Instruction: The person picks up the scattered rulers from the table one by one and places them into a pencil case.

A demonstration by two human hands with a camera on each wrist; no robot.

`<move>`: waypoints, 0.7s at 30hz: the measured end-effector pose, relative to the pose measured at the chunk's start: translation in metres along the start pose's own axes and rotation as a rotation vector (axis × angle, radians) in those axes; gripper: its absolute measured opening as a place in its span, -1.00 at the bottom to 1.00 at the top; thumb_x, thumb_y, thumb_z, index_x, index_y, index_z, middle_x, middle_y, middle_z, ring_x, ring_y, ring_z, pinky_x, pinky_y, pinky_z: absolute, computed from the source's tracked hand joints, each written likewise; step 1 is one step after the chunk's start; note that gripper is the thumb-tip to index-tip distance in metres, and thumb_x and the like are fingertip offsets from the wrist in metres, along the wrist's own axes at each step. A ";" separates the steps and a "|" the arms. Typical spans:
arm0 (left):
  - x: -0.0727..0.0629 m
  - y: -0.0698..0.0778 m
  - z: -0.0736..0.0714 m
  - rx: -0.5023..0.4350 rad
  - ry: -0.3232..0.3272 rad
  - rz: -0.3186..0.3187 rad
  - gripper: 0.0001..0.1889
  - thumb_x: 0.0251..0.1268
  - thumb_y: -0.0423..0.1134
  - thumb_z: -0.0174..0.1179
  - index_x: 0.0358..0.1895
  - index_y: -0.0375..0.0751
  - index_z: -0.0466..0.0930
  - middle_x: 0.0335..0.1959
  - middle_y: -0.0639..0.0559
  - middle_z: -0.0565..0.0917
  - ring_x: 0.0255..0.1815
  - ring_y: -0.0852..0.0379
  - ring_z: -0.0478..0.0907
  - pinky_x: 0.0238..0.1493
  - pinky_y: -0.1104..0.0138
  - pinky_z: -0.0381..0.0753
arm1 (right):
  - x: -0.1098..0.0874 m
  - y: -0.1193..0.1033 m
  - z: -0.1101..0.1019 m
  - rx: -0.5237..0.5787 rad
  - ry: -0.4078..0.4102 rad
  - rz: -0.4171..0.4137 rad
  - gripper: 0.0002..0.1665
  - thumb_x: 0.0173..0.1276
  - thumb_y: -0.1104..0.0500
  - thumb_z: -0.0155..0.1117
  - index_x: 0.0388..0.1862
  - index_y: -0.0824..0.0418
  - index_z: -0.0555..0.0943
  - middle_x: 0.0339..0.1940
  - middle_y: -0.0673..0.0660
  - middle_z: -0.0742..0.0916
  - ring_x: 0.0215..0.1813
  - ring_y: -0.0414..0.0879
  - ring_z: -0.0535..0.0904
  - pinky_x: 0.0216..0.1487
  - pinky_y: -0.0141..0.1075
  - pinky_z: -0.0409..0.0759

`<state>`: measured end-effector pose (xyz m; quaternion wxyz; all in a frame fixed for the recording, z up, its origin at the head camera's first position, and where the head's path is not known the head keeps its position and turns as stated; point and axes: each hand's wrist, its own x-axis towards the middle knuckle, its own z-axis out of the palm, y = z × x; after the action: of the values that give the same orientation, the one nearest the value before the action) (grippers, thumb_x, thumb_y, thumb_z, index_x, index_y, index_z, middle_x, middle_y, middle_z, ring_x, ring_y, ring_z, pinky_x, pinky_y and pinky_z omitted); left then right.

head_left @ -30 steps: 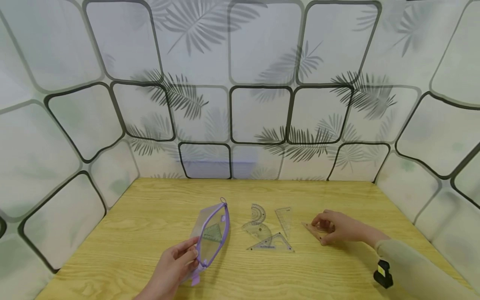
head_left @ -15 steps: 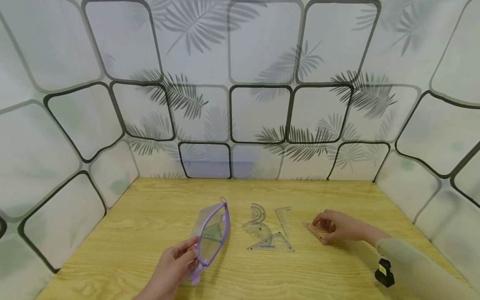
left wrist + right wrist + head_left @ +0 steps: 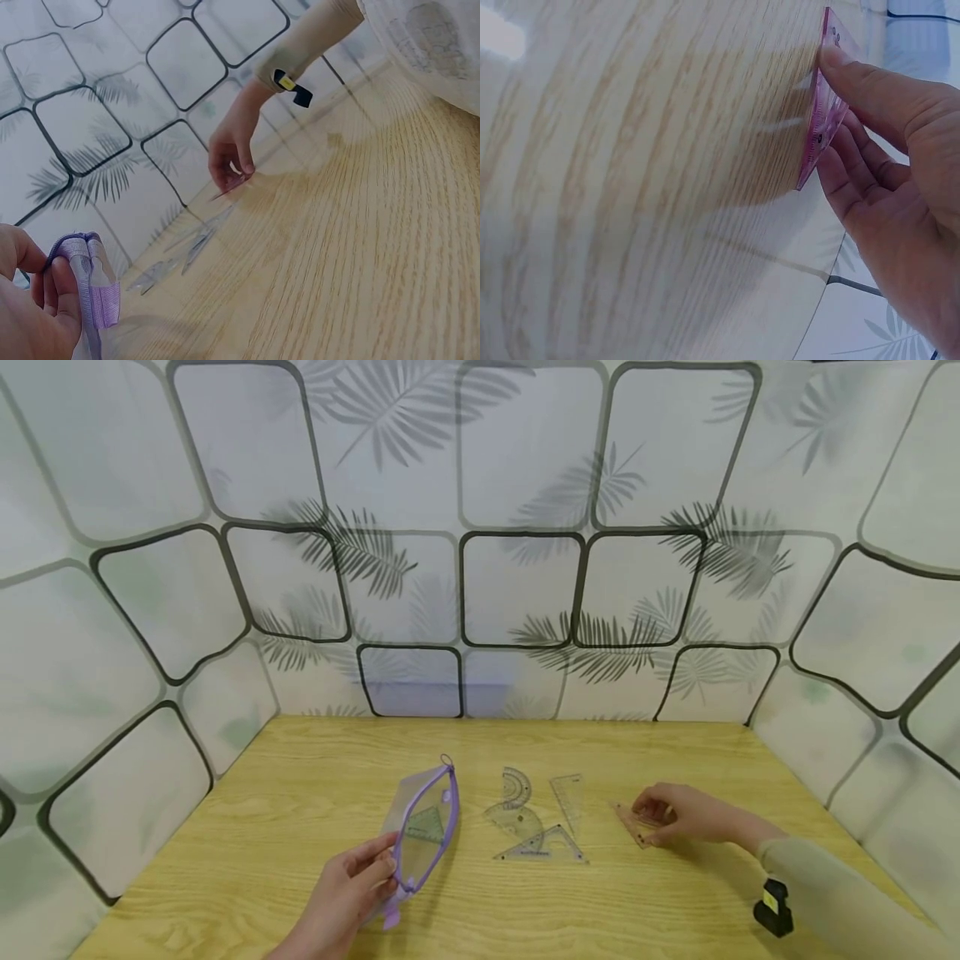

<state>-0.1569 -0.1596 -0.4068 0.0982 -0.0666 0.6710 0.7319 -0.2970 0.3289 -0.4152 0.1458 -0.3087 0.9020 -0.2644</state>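
Note:
My left hand (image 3: 348,889) grips the near end of a clear zip pouch (image 3: 405,797) with purple edging. Its mouth gapes, and a green set square (image 3: 426,827) shows inside. On the right, my right hand (image 3: 686,814) pinches a pink transparent set square (image 3: 826,112) between thumb and fingers, low over the tabletop; whether it touches the wood is hard to tell. Between the hands lie a small clear protractor (image 3: 516,787), a larger rounded clear protractor (image 3: 521,821), an upright-lying clear set square (image 3: 570,802) and a wider clear set square (image 3: 543,853) overlapping the larger protractor.
The wooden table (image 3: 525,918) meets patterned fabric walls (image 3: 517,585) at the back and both sides. A black device (image 3: 772,907) with a yellow mark is on the right sleeve.
My right hand has shifted slightly to the right with the pink set square, which has turned a little. The left hand, the pouch and the clear pieces stay put.

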 end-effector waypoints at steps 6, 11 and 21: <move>-0.001 0.000 0.000 -0.013 0.002 0.002 -0.40 0.44 -0.35 0.06 0.45 -0.55 0.15 -0.20 0.11 0.53 -0.25 0.28 0.50 -0.22 0.52 0.61 | -0.002 -0.003 -0.001 -0.007 0.004 -0.005 -0.51 0.24 -0.02 0.44 0.00 0.24 0.54 -0.20 0.05 0.63 -0.22 -0.32 0.49 -0.27 -0.39 0.56; -0.001 0.000 0.000 -0.006 -0.009 0.009 -0.40 0.45 -0.36 0.04 0.45 -0.57 0.13 -0.20 0.12 0.53 -0.25 0.29 0.50 -0.21 0.53 0.61 | -0.004 -0.001 0.000 -0.006 0.007 -0.012 -0.53 0.21 -0.05 0.46 -0.07 0.20 0.53 -0.29 0.02 0.59 -0.30 -0.33 0.43 -0.35 -0.41 0.48; 0.002 -0.002 0.000 -0.007 -0.013 0.015 -0.39 0.45 -0.35 0.05 0.45 -0.57 0.12 -0.20 0.13 0.51 -0.23 0.29 0.50 -0.20 0.53 0.61 | -0.007 0.004 0.000 -0.010 0.013 -0.048 -0.57 0.26 -0.05 0.41 -0.02 0.15 0.55 -0.26 -0.02 0.65 -0.24 -0.35 0.53 -0.27 -0.39 0.60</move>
<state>-0.1578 -0.1594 -0.4093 0.0969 -0.0573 0.6681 0.7355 -0.2936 0.3365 -0.4167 0.1322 -0.3291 0.8966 -0.2651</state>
